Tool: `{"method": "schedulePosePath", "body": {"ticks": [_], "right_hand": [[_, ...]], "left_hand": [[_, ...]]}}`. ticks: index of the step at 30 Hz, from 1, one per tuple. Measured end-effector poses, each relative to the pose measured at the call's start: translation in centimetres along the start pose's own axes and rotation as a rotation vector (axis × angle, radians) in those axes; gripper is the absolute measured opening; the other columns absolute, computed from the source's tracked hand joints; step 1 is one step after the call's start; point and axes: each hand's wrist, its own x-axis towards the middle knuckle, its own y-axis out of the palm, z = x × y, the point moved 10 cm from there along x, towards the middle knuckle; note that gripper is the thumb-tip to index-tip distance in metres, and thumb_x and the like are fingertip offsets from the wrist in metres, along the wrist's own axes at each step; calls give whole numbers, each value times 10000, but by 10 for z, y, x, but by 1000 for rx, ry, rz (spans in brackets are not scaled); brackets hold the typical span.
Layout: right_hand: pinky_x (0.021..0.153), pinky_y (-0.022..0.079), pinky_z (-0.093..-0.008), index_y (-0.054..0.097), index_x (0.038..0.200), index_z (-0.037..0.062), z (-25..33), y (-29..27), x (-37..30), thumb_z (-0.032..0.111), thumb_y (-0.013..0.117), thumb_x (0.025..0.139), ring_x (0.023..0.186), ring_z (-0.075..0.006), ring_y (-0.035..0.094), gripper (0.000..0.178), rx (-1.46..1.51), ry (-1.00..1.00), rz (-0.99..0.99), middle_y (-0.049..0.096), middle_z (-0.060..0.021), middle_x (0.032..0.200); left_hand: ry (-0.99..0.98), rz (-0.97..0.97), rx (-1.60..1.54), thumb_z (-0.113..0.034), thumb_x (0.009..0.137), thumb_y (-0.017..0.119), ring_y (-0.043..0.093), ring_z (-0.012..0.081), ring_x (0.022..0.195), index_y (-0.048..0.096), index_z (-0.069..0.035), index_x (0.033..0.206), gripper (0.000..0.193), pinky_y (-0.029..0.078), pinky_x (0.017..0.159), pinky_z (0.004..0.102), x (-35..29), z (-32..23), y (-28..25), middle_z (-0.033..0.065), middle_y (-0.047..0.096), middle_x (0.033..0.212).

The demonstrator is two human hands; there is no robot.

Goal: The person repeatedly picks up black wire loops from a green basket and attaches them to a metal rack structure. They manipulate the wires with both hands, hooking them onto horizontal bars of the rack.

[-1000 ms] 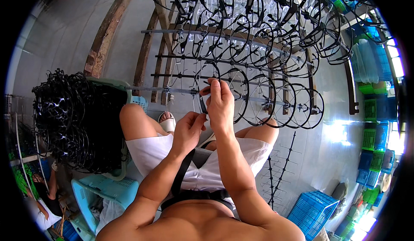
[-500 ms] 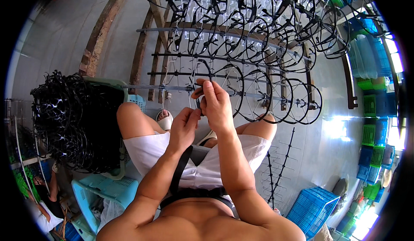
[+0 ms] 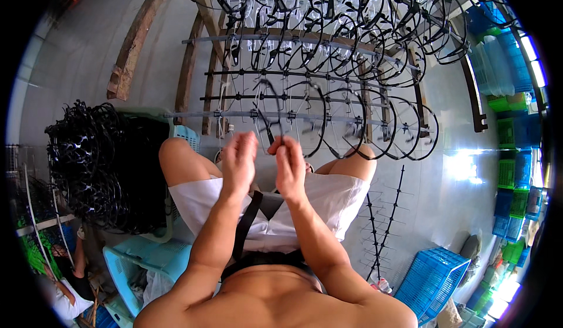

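A thin, black, hoop-like piece [image 3: 280, 106] hangs at the left end of a row of similar black hoops [image 3: 322, 117] on the nearest grey rod [image 3: 202, 116]. Its lower end reaches the pinched thumb and fingers of my right hand [image 3: 289, 167]. Just left of it, my left hand [image 3: 239, 162] is raised, fingers stretched upward and a little blurred, with nothing visible in it. A narrow gap separates the two hands, both in front of the rod and over my lap.
Beyond my hands rise more rods hung with black hoops [image 3: 375, 64], on wooden posts [image 3: 138, 41]. At left, a pale green basket [image 3: 187, 134] carries a heap of black pieces [image 3: 88, 164]. A light-blue basket [image 3: 126, 257] and a blue crate [image 3: 431, 281] flank me. Spiky black rods [image 3: 387, 222] stand at right.
My hands were together at the rod's left end; now they are lower and apart, the left moved leftward with its fingers straightened. The black piece now shows as a hanging curve.
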Motion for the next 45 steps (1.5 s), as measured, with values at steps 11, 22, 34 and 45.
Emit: {"method": "schedulePosePath", "body": {"ticks": [11, 22, 34, 45], "right_hand": [[686, 483, -272, 543, 1118, -46, 8, -7, -1, 52, 511, 922, 741, -203, 612, 222, -364, -108, -23, 633, -127, 817], [682, 455, -374, 499, 1151, -36, 19, -8, -8, -11, 502, 873, 753, -330, 537, 280, -589, -239, -143, 575, -195, 896], [765, 437, -299, 514, 1074, -25, 11, 10, -5, -82, 523, 771, 846, -218, 520, 309, -256, -155, -8, 520, -114, 957], [850, 404, -255, 492, 1072, -21, -6, -1, 2, -68, 545, 832, 919, -142, 467, 251, -194, -79, 70, 455, -56, 996]], "left_hand": [[27, 70, 602, -284, 922, 538, 510, 117, 582, 605, 4, 796, 321, 418, 567, 286, -4, 10, 12, 60, 539, 608], [-367, 88, 19, -251, 920, 518, 308, 24, 406, 508, -108, 677, 282, 215, 379, 205, 1, 40, 20, -69, 392, 502], [-196, 91, 40, -246, 920, 539, 380, 39, 548, 550, -87, 710, 264, 279, 477, 219, 8, 17, 23, -54, 487, 646], [-265, 96, -8, -245, 933, 506, 353, 21, 478, 574, -94, 784, 222, 261, 420, 201, 9, 35, 24, -74, 432, 604]]}}
